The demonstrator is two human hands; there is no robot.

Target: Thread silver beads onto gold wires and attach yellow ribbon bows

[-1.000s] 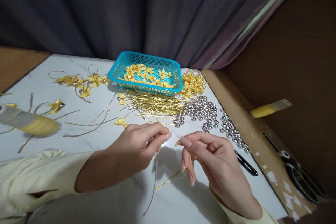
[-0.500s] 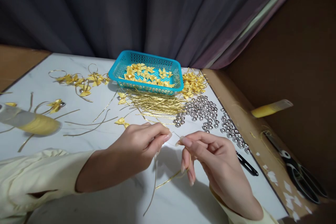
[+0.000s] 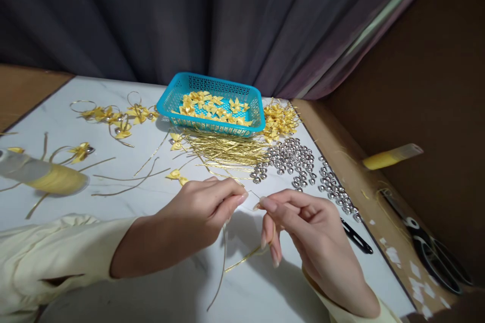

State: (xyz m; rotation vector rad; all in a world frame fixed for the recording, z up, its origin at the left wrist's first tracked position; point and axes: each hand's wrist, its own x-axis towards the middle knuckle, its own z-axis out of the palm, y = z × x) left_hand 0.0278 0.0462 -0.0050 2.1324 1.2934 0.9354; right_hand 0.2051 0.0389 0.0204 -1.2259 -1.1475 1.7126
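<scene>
The left hand [image 3: 206,209] has its thumb and forefinger pressed together on one end of a thin strand [image 3: 255,194], and the right hand [image 3: 314,232] pinches the other end, so the strand spans the small gap between the two grips (too fine to tell whether thread or wire). A gold cord [image 3: 223,262] trails below the left hand toward the near side; a second cord [image 3: 242,258] runs out left from the right hand's lower fingers. Just beyond, on the white tabletop [image 3: 151,298], lie a bundle of gold cords [image 3: 229,150] and, to its right, silver beads [image 3: 290,156]. Farther off stands a blue basket [image 3: 215,123] with yellow bows inside. A thread spool [image 3: 56,179] lies at left; scissors [image 3: 428,250] lie at far right.
</scene>
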